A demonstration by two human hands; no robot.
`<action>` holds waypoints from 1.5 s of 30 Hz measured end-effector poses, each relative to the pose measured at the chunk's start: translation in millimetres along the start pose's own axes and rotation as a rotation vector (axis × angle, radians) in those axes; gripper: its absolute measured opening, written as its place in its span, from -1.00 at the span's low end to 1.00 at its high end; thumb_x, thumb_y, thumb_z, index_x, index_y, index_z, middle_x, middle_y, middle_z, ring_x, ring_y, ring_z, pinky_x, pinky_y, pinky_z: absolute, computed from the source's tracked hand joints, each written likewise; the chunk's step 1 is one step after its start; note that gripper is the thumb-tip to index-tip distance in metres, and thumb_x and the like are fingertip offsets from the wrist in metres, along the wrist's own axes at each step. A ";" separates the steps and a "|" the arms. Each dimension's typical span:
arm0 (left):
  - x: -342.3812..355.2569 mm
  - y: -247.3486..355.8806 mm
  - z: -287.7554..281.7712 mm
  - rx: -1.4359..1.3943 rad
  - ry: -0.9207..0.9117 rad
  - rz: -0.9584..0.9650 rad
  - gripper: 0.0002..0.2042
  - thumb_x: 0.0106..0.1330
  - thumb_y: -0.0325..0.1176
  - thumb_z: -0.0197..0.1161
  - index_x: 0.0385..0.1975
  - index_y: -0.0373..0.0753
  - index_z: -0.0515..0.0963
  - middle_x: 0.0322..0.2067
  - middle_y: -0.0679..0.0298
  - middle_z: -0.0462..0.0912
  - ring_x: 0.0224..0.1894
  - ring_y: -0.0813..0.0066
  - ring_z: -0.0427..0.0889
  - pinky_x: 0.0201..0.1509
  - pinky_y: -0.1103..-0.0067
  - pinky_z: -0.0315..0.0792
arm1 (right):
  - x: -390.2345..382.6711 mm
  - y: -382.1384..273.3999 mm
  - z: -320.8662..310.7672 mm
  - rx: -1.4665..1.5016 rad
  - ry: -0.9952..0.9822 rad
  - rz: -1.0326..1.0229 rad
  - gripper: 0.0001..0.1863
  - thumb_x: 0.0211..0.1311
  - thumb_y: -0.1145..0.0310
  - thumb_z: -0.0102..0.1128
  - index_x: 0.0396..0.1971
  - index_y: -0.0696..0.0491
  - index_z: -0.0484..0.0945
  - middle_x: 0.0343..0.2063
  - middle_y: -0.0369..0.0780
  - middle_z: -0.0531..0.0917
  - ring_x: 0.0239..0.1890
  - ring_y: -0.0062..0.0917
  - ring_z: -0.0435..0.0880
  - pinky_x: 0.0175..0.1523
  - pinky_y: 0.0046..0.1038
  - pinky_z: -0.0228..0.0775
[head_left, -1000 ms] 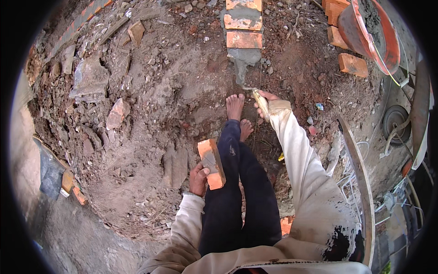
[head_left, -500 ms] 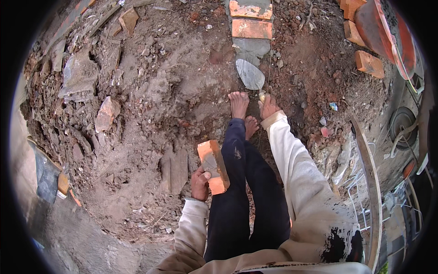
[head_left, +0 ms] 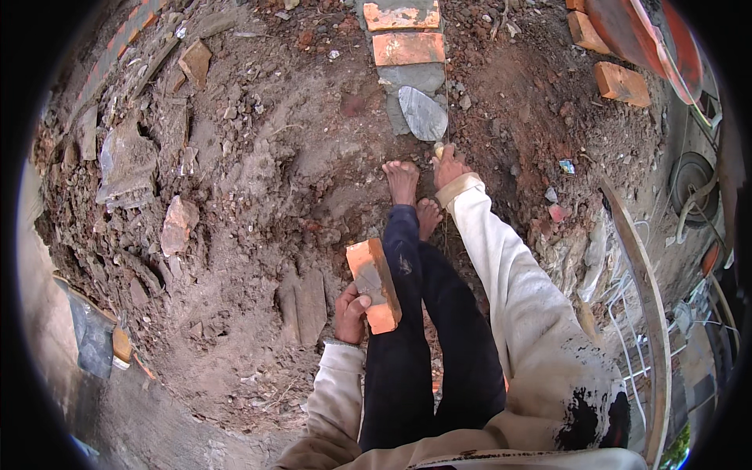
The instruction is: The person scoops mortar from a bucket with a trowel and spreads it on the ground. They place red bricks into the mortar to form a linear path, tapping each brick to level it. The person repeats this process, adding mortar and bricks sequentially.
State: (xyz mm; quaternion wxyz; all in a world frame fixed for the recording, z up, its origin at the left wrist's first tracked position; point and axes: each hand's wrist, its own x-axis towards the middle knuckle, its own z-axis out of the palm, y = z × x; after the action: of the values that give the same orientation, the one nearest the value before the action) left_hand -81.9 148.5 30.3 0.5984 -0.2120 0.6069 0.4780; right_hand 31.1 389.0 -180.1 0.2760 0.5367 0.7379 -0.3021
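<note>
My left hand (head_left: pixel 351 315) is closed round the lower end of an orange brick (head_left: pixel 361 257), which has a grey patch on its face and is tilted beside my left leg. My right hand (head_left: pixel 450 168) grips the handle of a trowel (head_left: pixel 423 115) beyond my bare feet. The trowel's grey blade lies over a bed of wet mortar (head_left: pixel 413 76). Past that mortar, a brick (head_left: pixel 408 48) is set in a row with another one behind it. A thin string (head_left: pixel 446 78) runs along the right side of the row.
Loose bricks (head_left: pixel 623 84) lie at the far right by a red wheelbarrow-like tray (head_left: pixel 619 27). A wheel (head_left: pixel 694 188) and a curved strip (head_left: pixel 636 290) stand on the right. Rubble and broken pieces (head_left: pixel 179 225) cover the soil on the left.
My right hand and the trowel have moved slightly away from me, over the mortar. The brick in my left hand is turned a little. The whole view has shifted slightly.
</note>
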 end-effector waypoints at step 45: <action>72.3 76.5 33.4 0.303 -0.083 0.126 -0.41 -0.06 -0.41 0.32 0.01 -0.50 0.31 -0.18 0.17 0.52 -0.18 0.47 0.56 -0.07 0.57 0.46 | 5.1 -10.5 -21.8 0.181 -0.082 0.273 -0.61 0.23 0.10 -0.08 -0.18 0.14 0.24 -0.35 0.12 0.59 -0.24 0.03 0.59 -0.11 -0.04 0.39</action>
State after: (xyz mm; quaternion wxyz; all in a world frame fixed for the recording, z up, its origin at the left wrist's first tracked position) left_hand -141.9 233.8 -6.1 0.6170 -0.0610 0.6589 0.4260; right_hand 17.7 405.8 -167.7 0.2948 0.6419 0.6161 -0.3486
